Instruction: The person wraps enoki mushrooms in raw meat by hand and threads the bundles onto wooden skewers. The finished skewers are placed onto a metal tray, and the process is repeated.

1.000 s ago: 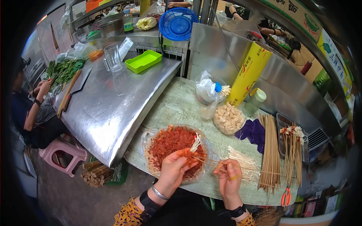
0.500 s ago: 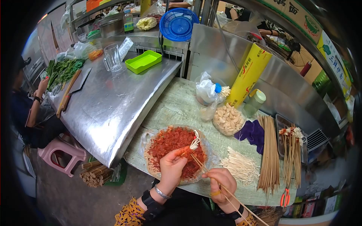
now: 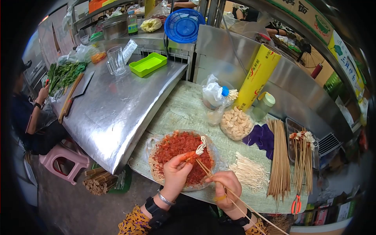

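Note:
Red minced or sliced meat (image 3: 176, 145) fills a plastic-lined bowl in front of me. Over it, my left hand (image 3: 176, 174) pinches a small roll of the red meat wrapped around white enoki mushrooms (image 3: 201, 146), their ends sticking out. My right hand (image 3: 226, 188) is closed on two thin bamboo skewers (image 3: 205, 168); their upper ends meet the meat roll at my left fingertips. Right of the bowl lies a pile of loose enoki mushrooms (image 3: 249, 172). Beyond it rest a bundle of bare skewers (image 3: 279, 168) and several loaded skewers (image 3: 301, 156) across a metal tray.
Orange-handled scissors (image 3: 296, 204) lie at the table's near right edge. Behind are a tub of garlic cloves (image 3: 236, 123), a purple cloth (image 3: 261, 138) and a yellow roll (image 3: 258, 78). A steel table (image 3: 117, 102) adjoins at left, where another person sits handling greens (image 3: 66, 76).
Both hands have shifted slightly left, with the skewers still against the meat roll. The whole view has moved a little; nothing was let go.

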Motion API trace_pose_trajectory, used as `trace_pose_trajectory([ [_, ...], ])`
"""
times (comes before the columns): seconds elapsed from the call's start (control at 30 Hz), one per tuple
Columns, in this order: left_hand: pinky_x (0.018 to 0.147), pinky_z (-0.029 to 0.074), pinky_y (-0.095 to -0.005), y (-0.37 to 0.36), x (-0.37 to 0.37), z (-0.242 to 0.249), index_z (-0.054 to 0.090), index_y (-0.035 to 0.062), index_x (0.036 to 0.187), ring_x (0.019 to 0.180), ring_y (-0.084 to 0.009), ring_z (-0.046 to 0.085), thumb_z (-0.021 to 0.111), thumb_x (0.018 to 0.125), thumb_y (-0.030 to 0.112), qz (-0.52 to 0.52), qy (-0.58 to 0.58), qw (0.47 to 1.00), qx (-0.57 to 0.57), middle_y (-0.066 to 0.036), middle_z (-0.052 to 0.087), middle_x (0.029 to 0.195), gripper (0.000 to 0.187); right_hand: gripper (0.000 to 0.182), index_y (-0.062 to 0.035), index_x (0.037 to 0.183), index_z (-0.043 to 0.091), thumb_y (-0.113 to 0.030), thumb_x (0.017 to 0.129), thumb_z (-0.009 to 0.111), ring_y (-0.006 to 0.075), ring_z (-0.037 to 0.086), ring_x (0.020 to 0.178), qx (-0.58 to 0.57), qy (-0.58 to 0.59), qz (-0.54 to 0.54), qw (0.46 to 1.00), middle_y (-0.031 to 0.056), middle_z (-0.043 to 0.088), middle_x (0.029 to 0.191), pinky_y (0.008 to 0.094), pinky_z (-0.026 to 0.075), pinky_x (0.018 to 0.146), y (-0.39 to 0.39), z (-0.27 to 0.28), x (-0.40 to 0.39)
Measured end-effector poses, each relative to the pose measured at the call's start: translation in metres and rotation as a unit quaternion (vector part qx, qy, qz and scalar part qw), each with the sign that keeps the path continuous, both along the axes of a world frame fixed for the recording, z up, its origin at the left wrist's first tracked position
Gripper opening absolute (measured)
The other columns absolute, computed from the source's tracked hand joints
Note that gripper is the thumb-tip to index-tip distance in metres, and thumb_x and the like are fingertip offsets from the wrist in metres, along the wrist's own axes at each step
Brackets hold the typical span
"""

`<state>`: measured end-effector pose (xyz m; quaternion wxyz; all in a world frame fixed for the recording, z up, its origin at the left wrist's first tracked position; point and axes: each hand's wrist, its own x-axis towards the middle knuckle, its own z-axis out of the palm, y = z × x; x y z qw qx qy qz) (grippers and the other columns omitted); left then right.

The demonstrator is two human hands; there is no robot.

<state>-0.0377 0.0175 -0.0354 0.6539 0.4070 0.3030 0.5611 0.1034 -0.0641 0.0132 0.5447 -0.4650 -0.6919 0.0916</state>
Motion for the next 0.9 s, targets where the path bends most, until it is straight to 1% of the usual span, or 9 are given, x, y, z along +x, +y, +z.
trace_pose_trajectory([
  [0.23,0.085,0.049,-0.0246,-0.005,0.001,0.000,0.058,-0.0076,0.108,0.096,-0.0139,0.061,0.053,0.082,-0.009,-0.037,0.042,0.998,0.006,-0.010,0.063,0.106,0.026,0.011,-0.0007,0.093,0.060,-0.009,0.089,0.053,0.0251,0.060,0.075,-0.014,0.017,-0.021,1.000,0.0133,0.060,0.089,0.0308,0.048,0.066,0.016,-0.016,-0.006],
  [0.4,0.080,0.049,-0.0226,-0.002,-0.001,-0.002,0.059,-0.0048,0.108,0.089,-0.0119,0.061,0.055,0.081,-0.007,0.015,0.068,0.998,0.006,-0.008,0.064,0.102,0.027,0.010,-0.0025,0.091,0.062,-0.009,0.088,0.055,0.0186,0.057,0.076,-0.083,0.117,-0.034,0.989,0.0091,0.058,0.083,0.0291,0.047,0.068,0.019,-0.016,-0.007],
  [0.47,0.076,0.048,-0.0219,0.006,-0.010,-0.005,0.060,-0.0022,0.108,0.085,-0.0108,0.059,0.057,0.081,-0.002,0.045,0.075,0.996,-0.020,-0.005,0.063,0.099,0.027,0.011,0.0001,0.091,0.062,-0.009,0.088,0.057,0.0140,0.057,0.073,-0.109,0.092,-0.025,0.989,0.0098,0.056,0.084,0.0258,0.046,0.066,0.006,-0.003,0.012],
  [0.5,0.076,0.049,-0.0230,0.012,-0.017,0.002,0.060,-0.0022,0.108,0.086,-0.0115,0.059,0.054,0.082,-0.002,0.077,0.119,0.990,-0.027,-0.005,0.063,0.099,0.026,0.010,0.0004,0.091,0.061,-0.008,0.088,0.056,0.0137,0.058,0.072,-0.170,0.210,0.003,0.963,0.0097,0.057,0.084,0.0255,0.047,0.067,-0.006,0.001,0.020],
  [0.53,0.078,0.050,-0.0256,0.014,-0.016,0.010,0.059,-0.0029,0.110,0.088,-0.0139,0.060,0.053,0.083,-0.002,0.103,0.033,0.994,-0.018,-0.007,0.063,0.100,0.027,0.010,0.0007,0.091,0.061,-0.007,0.088,0.056,0.0133,0.058,0.071,-0.215,0.328,0.034,0.919,0.0095,0.058,0.084,0.0251,0.047,0.067,-0.018,0.003,0.027],
  [0.6,0.087,0.050,-0.0314,0.016,-0.025,0.009,0.054,-0.0052,0.117,0.096,-0.0197,0.061,0.047,0.087,-0.001,0.079,0.014,0.996,0.031,-0.012,0.061,0.108,0.030,0.011,0.0018,0.091,0.061,-0.006,0.090,0.054,0.0154,0.060,0.071,-0.178,0.353,0.019,0.918,0.0114,0.060,0.088,0.0273,0.049,0.068,-0.037,0.006,0.046],
  [0.67,0.094,0.045,-0.0340,0.012,-0.027,-0.001,0.045,-0.0056,0.125,0.107,-0.0236,0.057,0.043,0.088,0.000,0.049,-0.004,0.998,0.040,-0.016,0.054,0.121,0.038,0.017,0.0042,0.095,0.060,-0.011,0.092,0.054,0.0160,0.062,0.074,-0.247,0.436,0.015,0.866,0.0111,0.063,0.095,0.0264,0.051,0.071,-0.052,0.004,0.060],
  [0.73,0.100,0.040,-0.0398,0.010,-0.028,-0.011,0.038,-0.0028,0.132,0.119,-0.0267,0.048,0.043,0.093,0.013,0.041,0.072,0.988,0.132,-0.018,0.044,0.132,0.043,0.021,0.0041,0.100,0.057,-0.015,0.093,0.052,0.0169,0.062,0.081,-0.195,0.471,-0.036,0.859,0.0122,0.063,0.098,0.0277,0.051,0.075,-0.069,-0.008,0.085],
  [0.9,0.098,0.041,-0.0383,0.008,-0.024,-0.006,0.036,-0.0022,0.133,0.116,-0.0259,0.051,0.045,0.091,0.013,0.054,0.094,0.980,0.170,-0.017,0.048,0.128,0.045,0.025,0.0011,0.111,0.053,-0.018,0.096,0.046,0.0179,0.061,0.089,0.019,0.522,-0.176,0.835,0.0118,0.061,0.103,0.0287,0.051,0.078,-0.087,-0.008,0.203],
])
